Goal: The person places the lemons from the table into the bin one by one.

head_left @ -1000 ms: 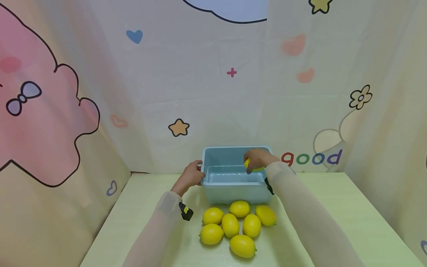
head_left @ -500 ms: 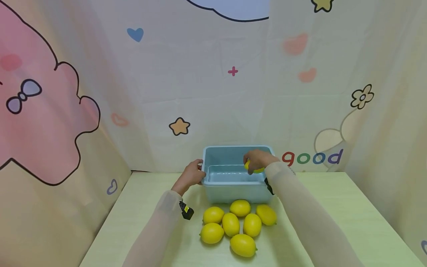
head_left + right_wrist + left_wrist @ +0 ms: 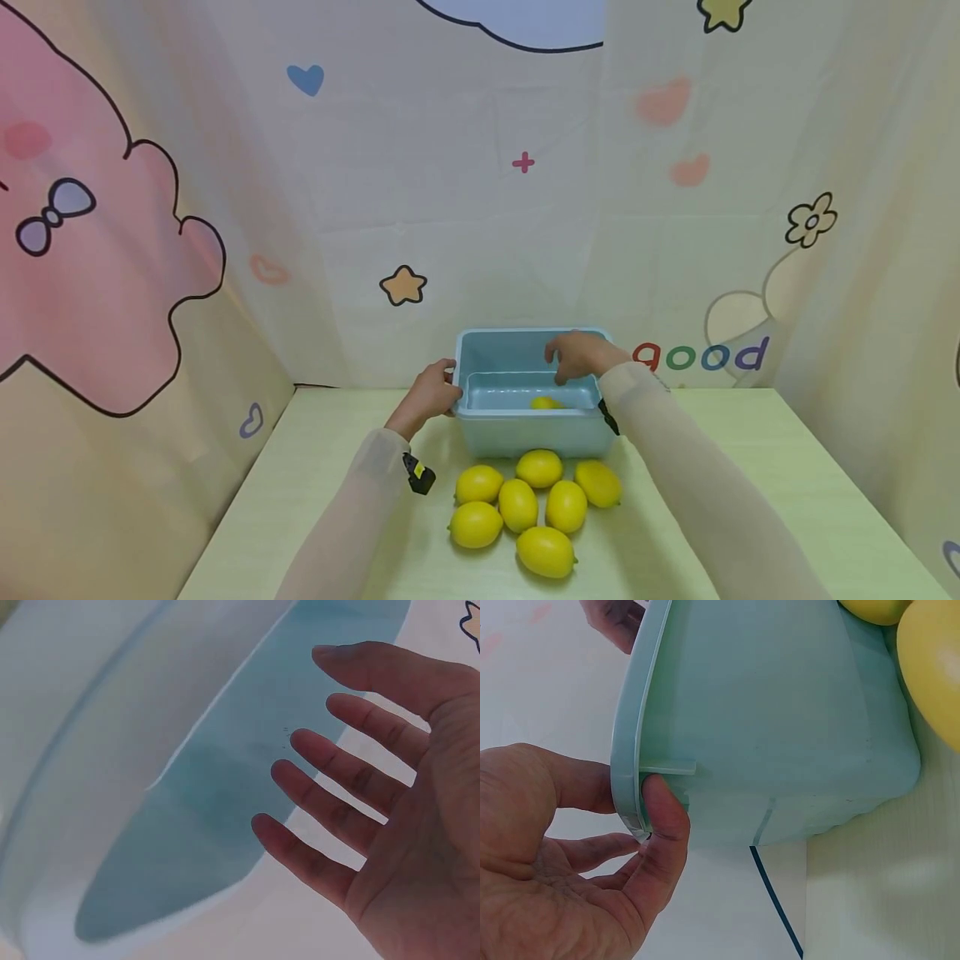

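One lemon [image 3: 543, 403] on the floor of the blue bin [image 3: 532, 437], by its front wall. It's below and a bit left of the right hand [image 3: 581, 355], not touching it. Right hand is released: fingers spread, right wrist view shows nothing in the palm. Right forearm reaches over the bin's front right corner. Left hand [image 3: 429, 393] grips the rim at the bin's left end, forearm angled in from the near left. Bin sits at the table [image 3: 337, 483]'s back edge, roughly midway between back corners. Seven more lemons [image 3: 517, 507] clustered in front of it.
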`<state>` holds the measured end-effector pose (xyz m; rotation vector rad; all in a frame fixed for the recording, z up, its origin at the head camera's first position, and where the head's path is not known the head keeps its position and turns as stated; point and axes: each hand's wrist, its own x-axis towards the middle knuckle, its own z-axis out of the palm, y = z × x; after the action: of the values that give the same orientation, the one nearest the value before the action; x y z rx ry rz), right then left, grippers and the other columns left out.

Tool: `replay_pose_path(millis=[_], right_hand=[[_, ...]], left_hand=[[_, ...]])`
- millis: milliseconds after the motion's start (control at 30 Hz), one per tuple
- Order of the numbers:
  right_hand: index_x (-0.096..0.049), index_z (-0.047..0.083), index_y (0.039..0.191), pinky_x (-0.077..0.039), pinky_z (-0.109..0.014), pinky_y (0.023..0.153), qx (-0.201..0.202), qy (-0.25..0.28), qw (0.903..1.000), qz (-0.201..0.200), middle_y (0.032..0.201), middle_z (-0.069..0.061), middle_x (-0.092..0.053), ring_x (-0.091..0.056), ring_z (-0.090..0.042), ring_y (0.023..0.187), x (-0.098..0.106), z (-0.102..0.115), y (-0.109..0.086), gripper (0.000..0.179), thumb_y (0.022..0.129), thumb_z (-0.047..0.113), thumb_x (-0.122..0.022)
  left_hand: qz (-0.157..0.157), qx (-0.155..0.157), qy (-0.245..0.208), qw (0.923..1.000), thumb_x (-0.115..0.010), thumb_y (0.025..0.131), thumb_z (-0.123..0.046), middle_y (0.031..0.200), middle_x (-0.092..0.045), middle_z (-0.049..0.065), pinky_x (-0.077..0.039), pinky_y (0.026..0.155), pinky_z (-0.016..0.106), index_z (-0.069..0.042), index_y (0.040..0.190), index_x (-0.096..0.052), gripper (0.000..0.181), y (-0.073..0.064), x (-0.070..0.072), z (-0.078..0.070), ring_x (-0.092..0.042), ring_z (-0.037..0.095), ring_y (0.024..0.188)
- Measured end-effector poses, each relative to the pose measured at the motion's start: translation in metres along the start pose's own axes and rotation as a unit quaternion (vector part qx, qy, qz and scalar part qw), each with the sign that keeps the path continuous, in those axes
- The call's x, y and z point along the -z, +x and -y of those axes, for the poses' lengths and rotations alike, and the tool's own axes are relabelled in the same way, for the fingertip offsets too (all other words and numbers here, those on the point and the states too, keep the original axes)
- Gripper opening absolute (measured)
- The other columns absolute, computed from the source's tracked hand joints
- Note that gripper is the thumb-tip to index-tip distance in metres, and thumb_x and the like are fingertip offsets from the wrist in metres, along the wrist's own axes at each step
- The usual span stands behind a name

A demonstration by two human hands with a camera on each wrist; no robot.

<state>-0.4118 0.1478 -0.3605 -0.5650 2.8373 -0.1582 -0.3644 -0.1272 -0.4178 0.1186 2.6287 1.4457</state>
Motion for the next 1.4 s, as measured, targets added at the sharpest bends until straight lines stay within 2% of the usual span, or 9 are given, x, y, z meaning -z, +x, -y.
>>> replay_pose_path(millis=[233, 533, 800, 933, 1133, 1233, 1400], right_hand=[[-0.063, 0.018, 0.123, -0.054, -0.046, 0.092, 0.020, -0.005, 0.9996, -0.022, 0.128, -0.011, -0.063, -0.059, -0.027, 0.109, 0.010, 0.006, -0.011, 0.040, 0.085, 0.029, -0.072], [-0.063, 0.020, 0.125, -0.050, -0.052, 0.100, 0.051, -0.017, 0.9958, -0.074, 0.133, -0.008, -0.062, -0.056, -0.029, 0.117, 0.008, 0.012, -0.034, 0.042, 0.086, 0.031, -0.072], [-0.061, 0.023, 0.127, -0.055, -0.052, 0.091, 0.073, -0.057, 0.9898, -0.109, 0.132, -0.004, -0.060, -0.061, -0.028, 0.108, 0.008, 0.017, -0.055, 0.044, 0.085, 0.034, -0.072], [-0.060, 0.022, 0.130, -0.056, -0.053, 0.090, 0.088, -0.061, 0.9872, -0.118, 0.136, -0.006, -0.058, -0.060, -0.030, 0.111, 0.008, 0.021, -0.065, 0.048, 0.086, 0.035, -0.072], [-0.059, 0.023, 0.132, -0.056, -0.052, 0.091, 0.101, -0.043, 0.9836, -0.143, 0.140, -0.005, -0.056, -0.057, -0.031, 0.120, 0.011, 0.025, -0.083, 0.049, 0.087, 0.035, -0.070], [-0.059, 0.023, 0.134, -0.057, -0.050, 0.087, 0.110, -0.039, 0.9812, -0.153, 0.141, -0.006, -0.055, -0.058, -0.031, 0.119, 0.009, 0.026, -0.091, 0.050, 0.087, 0.035, -0.070], [-0.059, 0.022, 0.133, -0.059, -0.037, 0.071, 0.137, -0.047, 0.9712, -0.189, 0.134, -0.005, -0.058, -0.061, -0.026, 0.110, 0.000, 0.025, -0.101, 0.051, 0.086, 0.034, -0.073]], left_hand=[[0.000, 0.000, 0.001, 1.0000, -0.058, 0.089, -0.005, 0.126, -0.058, 0.021, -0.062, 0.066, 0.030, -0.004, 0.147, -0.039, 0.061, 0.002, 0.000, 0.002, -0.063, 0.024, 0.090], [0.001, 0.002, -0.001, 1.0000, -0.058, 0.088, -0.005, 0.128, -0.057, 0.022, -0.062, 0.064, 0.029, -0.004, 0.147, -0.039, 0.062, 0.003, -0.001, 0.002, -0.063, 0.024, 0.091], [-0.001, 0.001, 0.002, 1.0000, -0.058, 0.088, -0.005, 0.125, -0.058, 0.020, -0.062, 0.064, 0.029, -0.004, 0.146, -0.040, 0.061, 0.003, -0.001, 0.001, -0.062, 0.024, 0.090], [-0.002, -0.001, 0.003, 1.0000, -0.058, 0.087, -0.005, 0.123, -0.058, 0.020, -0.061, 0.062, 0.028, -0.003, 0.147, -0.040, 0.062, 0.004, 0.000, 0.002, -0.062, 0.024, 0.088], [-0.001, -0.003, -0.002, 1.0000, -0.058, 0.088, -0.006, 0.130, -0.056, 0.024, -0.062, 0.064, 0.029, -0.003, 0.148, -0.038, 0.063, 0.005, 0.000, 0.001, -0.063, 0.024, 0.091], [-0.002, -0.002, -0.002, 1.0000, -0.058, 0.088, -0.006, 0.128, -0.056, 0.023, -0.062, 0.063, 0.029, -0.003, 0.148, -0.039, 0.063, 0.004, -0.001, 0.002, -0.063, 0.024, 0.090], [-0.002, -0.001, 0.001, 1.0000, -0.058, 0.088, -0.006, 0.128, -0.057, 0.022, -0.062, 0.063, 0.029, -0.004, 0.147, -0.039, 0.062, 0.003, -0.001, 0.001, -0.063, 0.024, 0.091]])
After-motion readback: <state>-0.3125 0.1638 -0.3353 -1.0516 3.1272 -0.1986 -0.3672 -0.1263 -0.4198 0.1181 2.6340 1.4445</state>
